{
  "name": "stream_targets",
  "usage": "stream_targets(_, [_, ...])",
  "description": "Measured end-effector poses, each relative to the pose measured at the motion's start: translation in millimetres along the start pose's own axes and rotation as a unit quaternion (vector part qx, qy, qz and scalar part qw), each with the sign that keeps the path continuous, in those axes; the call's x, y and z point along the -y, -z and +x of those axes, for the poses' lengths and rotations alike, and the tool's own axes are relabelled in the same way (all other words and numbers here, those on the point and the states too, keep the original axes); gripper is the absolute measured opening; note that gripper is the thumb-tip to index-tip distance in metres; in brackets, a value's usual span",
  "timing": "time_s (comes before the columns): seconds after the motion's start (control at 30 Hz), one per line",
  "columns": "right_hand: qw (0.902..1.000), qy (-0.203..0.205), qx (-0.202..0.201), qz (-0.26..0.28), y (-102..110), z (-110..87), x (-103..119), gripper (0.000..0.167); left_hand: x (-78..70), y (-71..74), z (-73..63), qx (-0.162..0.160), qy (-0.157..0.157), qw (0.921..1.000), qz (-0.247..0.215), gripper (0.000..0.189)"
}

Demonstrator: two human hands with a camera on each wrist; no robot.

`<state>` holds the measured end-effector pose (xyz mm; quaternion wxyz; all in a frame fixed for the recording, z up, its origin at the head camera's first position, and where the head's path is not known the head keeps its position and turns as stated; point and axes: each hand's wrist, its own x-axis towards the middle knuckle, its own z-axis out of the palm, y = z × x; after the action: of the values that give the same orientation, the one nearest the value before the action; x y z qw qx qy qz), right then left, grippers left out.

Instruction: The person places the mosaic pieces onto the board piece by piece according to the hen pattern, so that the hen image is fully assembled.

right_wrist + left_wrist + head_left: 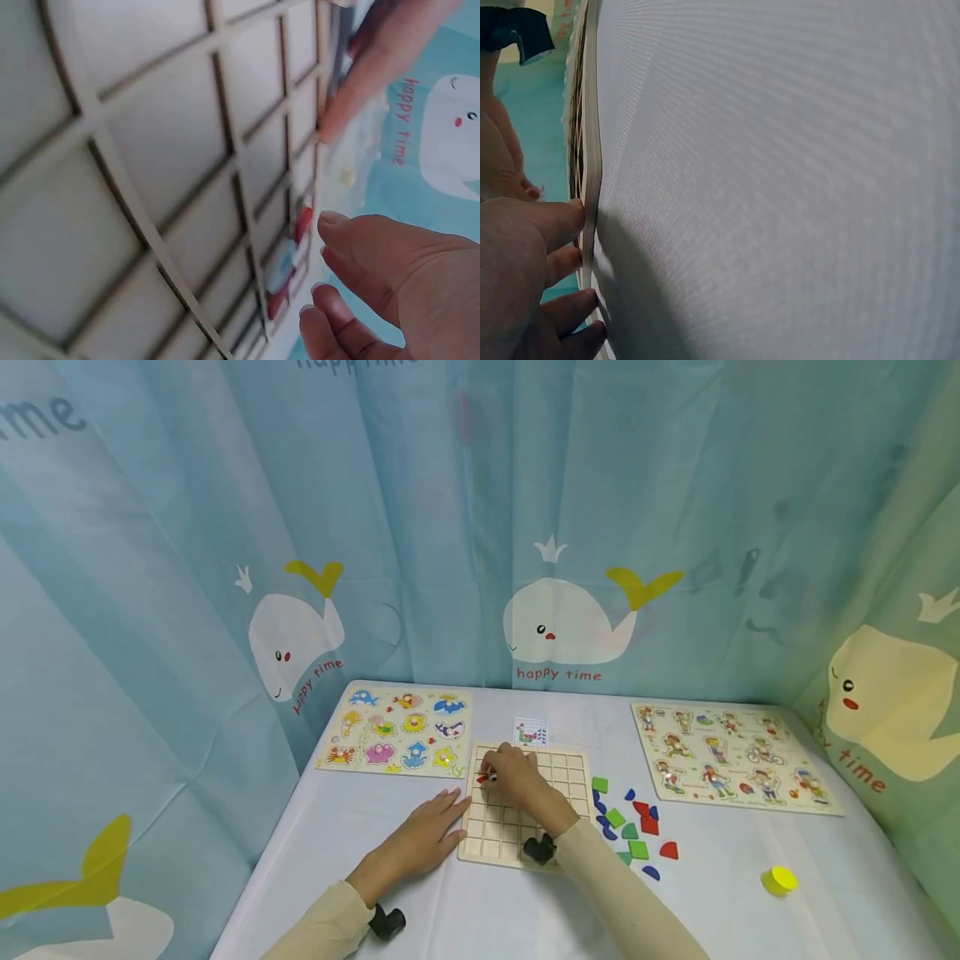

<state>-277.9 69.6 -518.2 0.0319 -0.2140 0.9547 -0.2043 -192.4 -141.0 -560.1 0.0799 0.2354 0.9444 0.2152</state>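
Note:
A wooden grid board (491, 839) lies on the white table. My left hand (425, 833) rests beside its left side; in the left wrist view the thumb and fingertips touch the board's edge (592, 142). Over the upper left cells hovers my right hand (519, 783), fingers loosely bent and pointing down at the grid. Close to those fingertips, a red piece (304, 223), a pale round piece (282, 259) and another red piece (277, 301) sit in the cells. The right wrist view shows nothing pinched between thumb and fingers. Behind the board lies a small picture card (531, 732).
Several loose green, blue and red pieces (638, 849) lie right of the board. A sea animal puzzle (360, 703) is at the back left, a puzzle with figures (697, 764) at the back right. A yellow cylinder (780, 881) stands at the right. Whale-printed curtains (420, 527) surround the table.

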Motion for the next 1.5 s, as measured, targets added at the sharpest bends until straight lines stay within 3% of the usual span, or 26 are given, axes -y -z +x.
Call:
stream_targets(0.17, [0.9999, -0.01, -0.009, 0.011, 19, -4.2, -12, 0.022, -0.8, 0.6, -0.4, 0.0, 0.004, 1.0, 0.005, 0.058])
stream_targets(0.33, [0.9988, -0.026, -0.009, 0.039, 42, -14.9, -47, 0.028, -1.7, -0.1, -0.7, 0.001, 0.012, 0.9999, 0.0, 0.058])
stream_targets(0.5, [0.9965, -0.063, 0.014, 0.053, 65, -33.5, -87, 0.035, -2.0, -0.5, -0.8, -0.005, 0.006, 1.0, 0.003, 0.058])
stream_targets(0.73, [0.9895, -0.127, 0.062, 0.03, 87, -62.6, -130, 0.039, -2.5, -1.1, -0.8, 0.0, 0.008, 0.9999, 0.006, 0.058])
stream_targets(0.87, [0.9804, -0.165, 0.097, 0.044, 86, -70.0, -149, 0.039, -2.4, -0.9, -0.6, 0.003, 0.008, 0.9999, 0.007, 0.058])
stream_targets(0.97, [0.9762, -0.181, 0.101, 0.063, 80, -71.3, -158, 0.036, -2.7, 0.0, -1.3, 0.001, 0.007, 1.0, 0.007, 0.058])
stream_targets(1.5, [0.9849, -0.144, 0.013, 0.095, 55, -73.4, -159, 0.028, -4.3, 2.6, -2.3, 0.003, 0.006, 1.0, 0.001, 0.058])
